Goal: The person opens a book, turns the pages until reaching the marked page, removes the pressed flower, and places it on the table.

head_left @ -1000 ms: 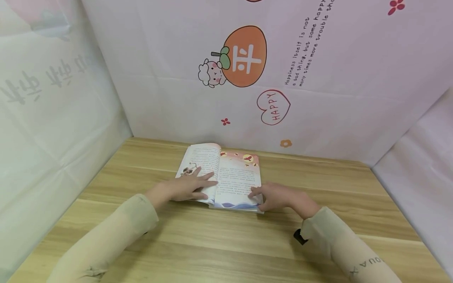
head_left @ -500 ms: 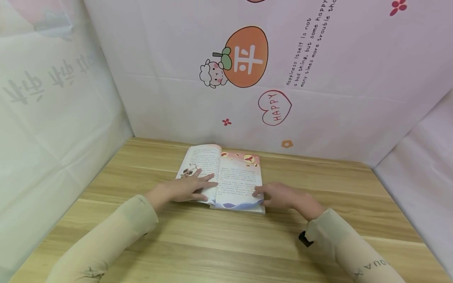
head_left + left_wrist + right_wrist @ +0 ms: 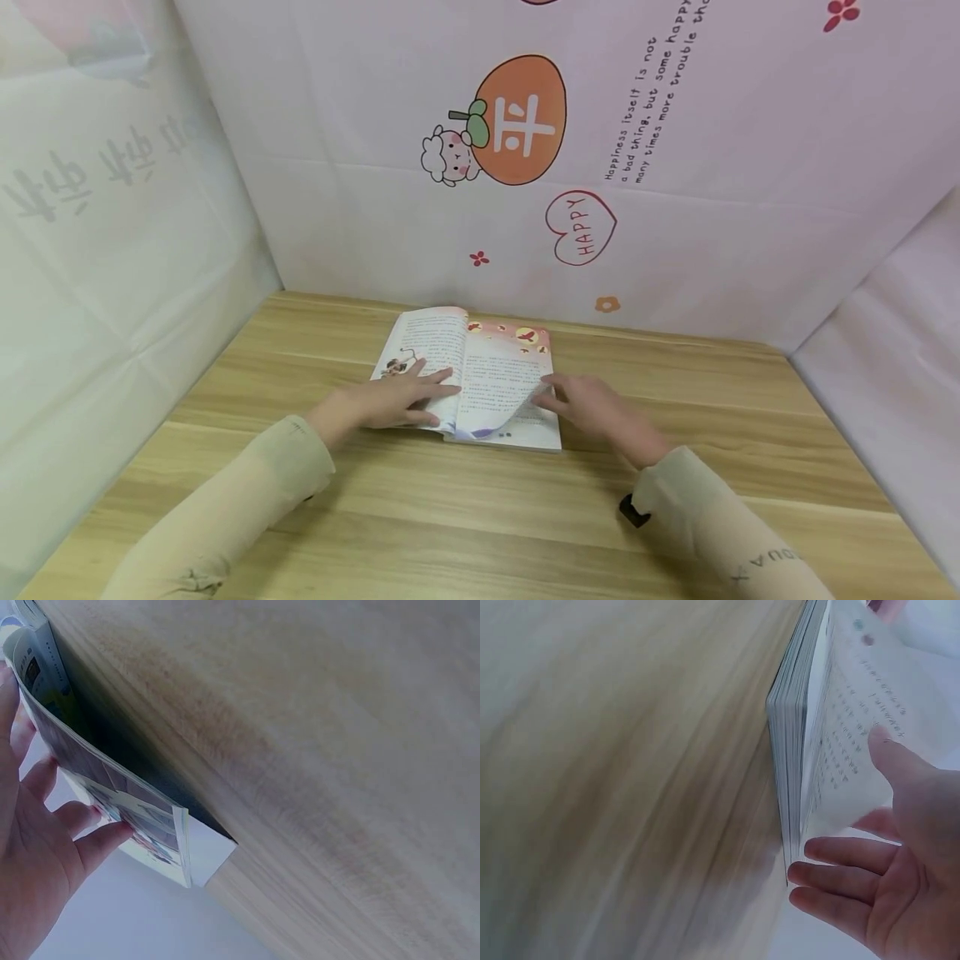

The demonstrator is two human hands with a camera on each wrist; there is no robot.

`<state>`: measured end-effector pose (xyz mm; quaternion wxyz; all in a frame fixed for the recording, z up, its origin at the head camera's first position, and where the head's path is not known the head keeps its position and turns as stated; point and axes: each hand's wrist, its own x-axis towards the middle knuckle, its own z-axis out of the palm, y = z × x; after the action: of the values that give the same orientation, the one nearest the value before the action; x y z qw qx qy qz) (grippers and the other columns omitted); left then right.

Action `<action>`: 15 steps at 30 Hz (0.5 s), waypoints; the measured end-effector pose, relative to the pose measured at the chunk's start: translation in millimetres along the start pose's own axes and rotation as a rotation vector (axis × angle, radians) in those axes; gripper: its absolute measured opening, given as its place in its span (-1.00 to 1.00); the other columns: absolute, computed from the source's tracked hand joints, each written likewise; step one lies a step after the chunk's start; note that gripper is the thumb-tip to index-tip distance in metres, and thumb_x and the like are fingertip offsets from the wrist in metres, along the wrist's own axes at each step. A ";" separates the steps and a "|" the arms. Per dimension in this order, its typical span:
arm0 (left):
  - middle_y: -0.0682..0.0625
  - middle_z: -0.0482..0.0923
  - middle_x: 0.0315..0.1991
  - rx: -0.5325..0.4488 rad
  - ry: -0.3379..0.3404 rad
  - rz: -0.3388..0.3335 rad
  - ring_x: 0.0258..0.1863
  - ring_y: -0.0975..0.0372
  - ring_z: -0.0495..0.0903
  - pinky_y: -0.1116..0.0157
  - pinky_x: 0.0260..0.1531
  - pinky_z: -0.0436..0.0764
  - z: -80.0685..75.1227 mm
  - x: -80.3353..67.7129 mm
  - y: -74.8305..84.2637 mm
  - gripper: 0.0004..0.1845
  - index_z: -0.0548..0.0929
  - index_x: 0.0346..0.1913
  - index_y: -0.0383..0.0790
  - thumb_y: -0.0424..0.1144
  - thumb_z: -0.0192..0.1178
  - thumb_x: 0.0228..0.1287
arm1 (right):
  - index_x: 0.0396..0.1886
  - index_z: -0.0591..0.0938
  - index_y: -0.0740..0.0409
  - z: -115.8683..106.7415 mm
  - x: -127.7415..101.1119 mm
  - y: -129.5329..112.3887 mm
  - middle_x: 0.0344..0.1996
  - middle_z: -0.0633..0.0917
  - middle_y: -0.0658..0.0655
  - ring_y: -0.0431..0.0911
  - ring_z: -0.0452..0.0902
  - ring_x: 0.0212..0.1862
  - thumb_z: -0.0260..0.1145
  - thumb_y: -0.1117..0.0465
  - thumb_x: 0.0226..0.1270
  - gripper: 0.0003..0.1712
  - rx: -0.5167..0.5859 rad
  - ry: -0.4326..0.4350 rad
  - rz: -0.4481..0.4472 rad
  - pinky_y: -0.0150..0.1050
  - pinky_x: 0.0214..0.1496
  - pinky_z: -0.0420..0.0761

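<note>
An open picture book (image 3: pixel 501 360) lies on the wooden table (image 3: pixel 480 517) near the back wall. My left hand (image 3: pixel 397 400) rests flat on the left page with straight fingers. My right hand (image 3: pixel 573 400) is at the right page's outer edge and holds its lower corner (image 3: pixel 504 410), which curls up off the pages below. In the right wrist view the thumb (image 3: pixel 889 754) lies on the lifted page (image 3: pixel 847 742) and the fingers (image 3: pixel 836 855) reach under it beside the page block (image 3: pixel 787 750). In the left wrist view, the left hand (image 3: pixel 45 855) touches the book (image 3: pixel 150 825).
White printed sheets form walls at the back (image 3: pixel 525 208), left (image 3: pixel 112 250) and right (image 3: pixel 885 375) of the table. A small black device (image 3: pixel 630 510) sits under the right sleeve. Bare wood lies in front of the book.
The right hand slid from the book's lower right corner up the outer edge, and the lower corner of the right page has lifted and curled. The left hand has stayed put.
</note>
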<state>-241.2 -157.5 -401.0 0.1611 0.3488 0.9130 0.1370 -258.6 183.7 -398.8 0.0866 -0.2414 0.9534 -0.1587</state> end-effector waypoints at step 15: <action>-0.05 0.02 0.63 -0.051 0.046 0.010 0.56 -0.30 -0.17 -0.26 0.47 -0.01 0.9 1.2 -2.3 -0.36 0.33 0.57 0.00 0.03 0.17 0.53 | 0.71 -0.13 -0.01 10.0 9.7 -35.0 0.21 0.63 0.40 0.01 0.67 -0.24 0.26 -0.28 0.45 0.11 0.046 0.088 0.017 -0.06 -0.20 0.66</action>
<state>-243.1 -158.2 -402.9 0.1482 0.3461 0.9108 0.1693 -249.4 147.2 -397.0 0.0517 -0.2238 0.9545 -0.1903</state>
